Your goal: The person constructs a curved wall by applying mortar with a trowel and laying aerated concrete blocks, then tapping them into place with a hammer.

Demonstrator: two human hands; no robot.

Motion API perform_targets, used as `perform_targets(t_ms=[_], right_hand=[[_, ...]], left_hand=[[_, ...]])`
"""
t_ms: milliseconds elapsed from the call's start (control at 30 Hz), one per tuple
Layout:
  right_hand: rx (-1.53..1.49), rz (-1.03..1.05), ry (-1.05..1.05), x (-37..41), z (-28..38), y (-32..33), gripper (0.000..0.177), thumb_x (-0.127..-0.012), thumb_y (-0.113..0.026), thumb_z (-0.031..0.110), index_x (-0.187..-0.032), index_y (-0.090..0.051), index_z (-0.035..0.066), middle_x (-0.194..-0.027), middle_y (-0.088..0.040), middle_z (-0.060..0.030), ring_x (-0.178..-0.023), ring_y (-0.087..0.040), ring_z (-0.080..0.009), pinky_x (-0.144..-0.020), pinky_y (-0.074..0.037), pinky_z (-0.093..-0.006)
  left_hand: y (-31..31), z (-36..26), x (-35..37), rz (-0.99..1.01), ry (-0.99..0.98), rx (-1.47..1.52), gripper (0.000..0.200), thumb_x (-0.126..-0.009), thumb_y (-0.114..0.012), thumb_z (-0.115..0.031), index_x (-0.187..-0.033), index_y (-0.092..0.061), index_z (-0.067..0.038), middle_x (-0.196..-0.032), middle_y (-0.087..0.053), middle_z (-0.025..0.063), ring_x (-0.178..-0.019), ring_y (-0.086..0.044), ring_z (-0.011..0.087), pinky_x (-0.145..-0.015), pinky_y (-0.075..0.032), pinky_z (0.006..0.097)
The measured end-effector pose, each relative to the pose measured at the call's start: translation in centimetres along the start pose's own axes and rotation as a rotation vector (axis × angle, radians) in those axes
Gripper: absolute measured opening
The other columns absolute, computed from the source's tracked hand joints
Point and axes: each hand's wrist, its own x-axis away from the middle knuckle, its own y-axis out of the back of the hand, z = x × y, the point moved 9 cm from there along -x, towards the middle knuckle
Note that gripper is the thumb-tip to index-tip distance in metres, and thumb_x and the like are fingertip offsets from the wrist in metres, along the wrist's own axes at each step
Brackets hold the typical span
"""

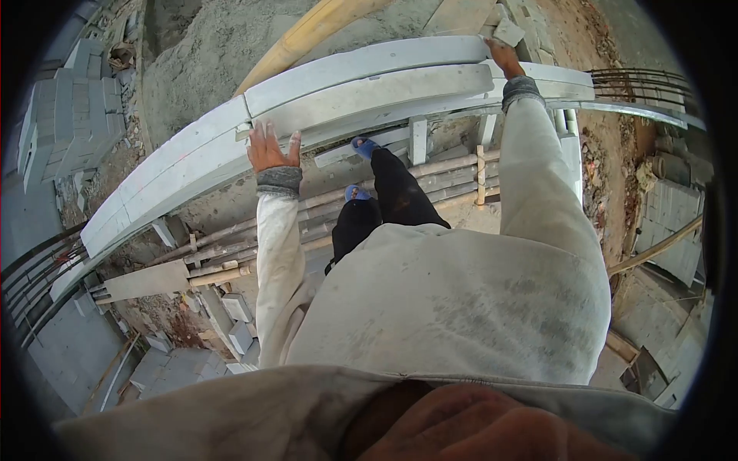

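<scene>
Slabs (369, 84) of pale stone run in a long band across the wall top in front of you, one lying along the other. Sand (215, 46) is heaped on the ground beyond them, and stacked blocks (69, 115) sit far down to your left. Poles (430, 180) form the staging under your sandals (364, 146).

Your left hand (270, 150) lies flat on the near slab's edge, fingers spread, gripping nothing. Your right hand (503, 55) reaches to the far slab's end and touches it just beside a small grey chunk (509, 32). Its fingers are too small to read, so I cannot tell whether they are curled or flat.

You look to be steadying or nudging the slabs. To do that well, press evenly through both palms and keep your fingers out of the joint between the two. Keep your weight back over the poles rather than out over the drop.

No bucket, pan or tub shows in view.
</scene>
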Motion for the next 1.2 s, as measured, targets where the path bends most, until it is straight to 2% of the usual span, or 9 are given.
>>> perform_targets(t_ms=[67, 100, 233, 333, 367, 667, 1067, 1133, 1200], right_hand=[[-0.053, 0.001, -0.138, -4.9, -7.5, -2.0, 0.074, -0.085, -0.052, 0.051, -0.122, -0.049, -0.013, -0.122, -0.053, -0.0283, -0.119, -0.048, -0.0371, -0.101, -0.034, -0.0381], [-0.027, 0.032, -0.18, -4.2, -6.9, -2.3, 0.075, -0.085, -0.052, 0.051, -0.121, -0.048, -0.014, -0.124, -0.052, -0.0289, -0.118, -0.049, -0.0388, -0.1, -0.035, -0.0389], [0.1, 0.009, -0.164, -2.1, -3.9, -2.6, 0.072, -0.085, -0.05, 0.051, -0.116, -0.052, -0.014, -0.115, -0.056, -0.0305, -0.112, -0.053, -0.042, -0.096, -0.039, -0.0412], [0.361, -0.026, -0.137, -1.4, -1.6, -2.1, 0.069, -0.084, -0.048, 0.052, -0.108, -0.058, -0.012, -0.111, -0.058, -0.0311, -0.107, -0.055, -0.0433, -0.093, -0.041, -0.0434], [0.389, -0.184, -0.141, -2.3, -3.1, -1.8, 0.068, -0.083, -0.047, 0.054, -0.101, -0.062, -0.01, -0.109, -0.058, -0.0316, -0.102, -0.057, -0.0443, -0.09, -0.043, -0.0449], [0.502, -0.103, -0.139, -1.4, -3.4, -1.8, 0.065, -0.083, -0.047, 0.056, -0.105, -0.063, -0.004, -0.106, -0.062, -0.0259, -0.103, -0.059, -0.0405, -0.089, -0.044, -0.0456], [0.465, -0.067, -0.041, -2.5, -4.0, -2.0, 0.068, -0.081, -0.056, 0.056, -0.101, -0.061, -0.009, -0.1, -0.061, -0.0314, -0.099, -0.059, -0.0435, -0.088, -0.045, -0.045], [0.434, -0.019, -0.006, -4.6, -5.6, -2.2, 0.068, -0.081, -0.056, 0.057, -0.095, -0.064, -0.009, -0.093, -0.063, -0.0313, -0.095, -0.061, -0.0429, -0.086, -0.045, -0.0452], [0.58, 0.025, 0.193, -5.8, -5.1, -3.1, 0.074, -0.082, -0.048, 0.062, -0.085, -0.066, -0.009, -0.093, -0.061, -0.0334, -0.095, -0.059, -0.0456, -0.085, -0.043, -0.0459]], left_hand=[[-3.2, -0.1, -3.4, 0.136, 0.021, -0.274, 0.068, -0.085, -0.056, -0.049, -0.138, -0.039, -0.009, -0.145, -0.031, 0.0198, -0.135, -0.028, 0.0337, -0.107, -0.022, 0.0525], [-5.3, 1.2, -4.2, 0.246, 0.067, -0.294, 0.07, -0.089, -0.043, -0.055, -0.145, -0.027, -0.015, -0.151, -0.02, 0.0133, -0.14, -0.015, 0.0311, -0.11, -0.011, 0.0548], [-7.8, 3.0, -4.4, 0.348, 0.105, -0.434, 0.068, -0.092, -0.035, -0.053, -0.147, -0.02, -0.016, -0.152, -0.018, 0.0091, -0.141, -0.013, 0.0295, -0.111, -0.005, 0.0542], [-8.6, 3.6, -4.0, 0.29, 0.073, -0.449, 0.068, -0.092, -0.036, -0.053, -0.147, -0.02, -0.016, -0.153, -0.017, 0.0092, -0.141, -0.014, 0.0285, -0.11, -0.003, 0.0568], [-9.0, 4.0, -4.0, 0.266, 0.056, -0.445, 0.068, -0.092, -0.036, -0.053, -0.147, -0.021, -0.015, -0.153, -0.018, 0.009, -0.141, -0.015, 0.028, -0.109, -0.003, 0.0591], [-8.6, 3.8, -4.3, 0.289, 0.088, -0.417, 0.07, -0.09, -0.042, -0.053, -0.145, -0.024, -0.014, -0.151, -0.021, 0.01, -0.14, -0.018, 0.0289, -0.109, -0.006, 0.0583], [-8.5, 4.2, -4.3, 0.383, 0.175, -0.468, 0.067, -0.09, -0.037, -0.057, -0.146, -0.023, -0.022, -0.153, -0.018, 0.0044, -0.14, -0.019, 0.028, -0.11, -0.005, 0.0577], [-6.7, 3.4, -3.3, 0.338, 0.201, -0.493, 0.067, -0.09, -0.035, -0.057, -0.146, -0.021, -0.024, -0.153, -0.019, 0.0054, -0.14, -0.016, 0.0282, -0.109, -0.005, 0.0582], [-4.7, 2.4, -0.4, 0.134, 0.221, -0.386, 0.067, -0.09, -0.037, -0.056, -0.146, -0.023, -0.022, -0.152, -0.018, 0.0069, -0.14, -0.015, 0.0288, -0.109, -0.006, 0.0591]])
